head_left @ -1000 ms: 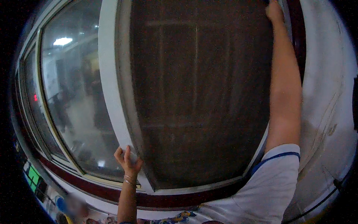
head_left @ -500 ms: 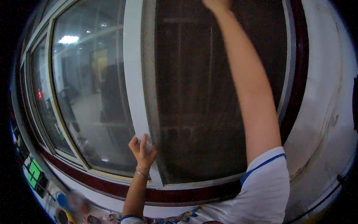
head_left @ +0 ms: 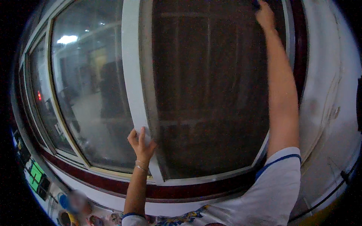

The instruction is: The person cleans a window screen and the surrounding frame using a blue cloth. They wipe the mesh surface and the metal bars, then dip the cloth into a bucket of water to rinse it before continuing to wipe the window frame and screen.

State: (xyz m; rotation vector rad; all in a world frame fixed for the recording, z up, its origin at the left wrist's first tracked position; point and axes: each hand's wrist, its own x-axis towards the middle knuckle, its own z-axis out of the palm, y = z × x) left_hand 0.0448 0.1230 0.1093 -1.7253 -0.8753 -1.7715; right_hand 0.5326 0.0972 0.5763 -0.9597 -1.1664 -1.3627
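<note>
My left hand (head_left: 142, 146) is at the lower part of the white upright frame bar (head_left: 132, 75) of a sliding window, fingers bent around it. A pale patch shows under the palm; whether it is the bar or a separate thing I cannot tell. High at the right, my right hand (head_left: 266, 17) is closed around a small dark object (head_left: 256, 3), partly cut off by the picture's top edge. That object is against the dark window panel (head_left: 203, 94), near its right edge. Its kind does not show.
Left of the bar stands a reflecting glass pane (head_left: 88, 94). A dark red sill (head_left: 196, 196) runs below, and a stained white wall (head_left: 324, 75) is at the right. Low at the left are green squares (head_left: 36, 176), a blue item (head_left: 63, 201) and a blurred round shape (head_left: 78, 201).
My right hand has moved to the right and slightly down across the dark panel, bringing the dark object into view. My left hand stays on the bar; the view has shifted slightly.
</note>
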